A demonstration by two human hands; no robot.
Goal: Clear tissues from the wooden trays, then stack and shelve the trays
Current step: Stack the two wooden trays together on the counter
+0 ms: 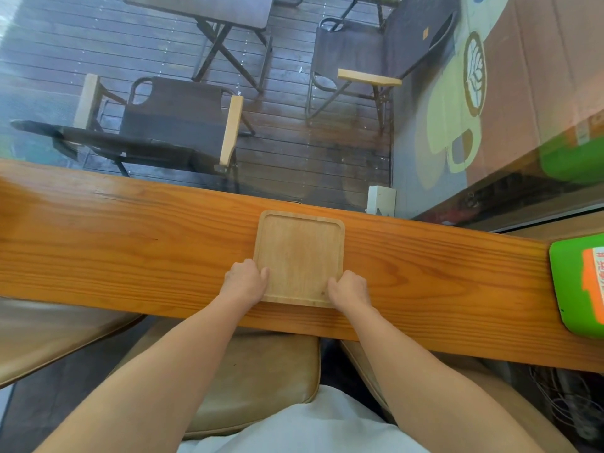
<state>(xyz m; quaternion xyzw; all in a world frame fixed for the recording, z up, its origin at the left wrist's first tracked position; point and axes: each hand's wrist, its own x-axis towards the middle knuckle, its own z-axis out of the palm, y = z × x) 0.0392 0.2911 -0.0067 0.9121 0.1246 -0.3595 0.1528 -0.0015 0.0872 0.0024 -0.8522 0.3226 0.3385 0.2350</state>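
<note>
A square wooden tray [299, 256] with rounded corners and a low raised rim lies flat on a long wooden counter [130, 243], its bed bare. Its far edge sits close to the counter's far edge; its near edge stops short of the near edge. The left hand [245, 281] grips the tray's near left corner, thumb on the rim and fingers curled around the side. The right hand [349, 287] grips the near right corner the same way.

The counter runs along a window. To the tray's left the wood is open for a long stretch; to the right it is open as far as a green box [575, 286] at the counter's end. Below the near edge are tan cushioned seats [261, 380]. Through the glass are folding chairs [183, 125] and a table [202, 8] on dark decking.
</note>
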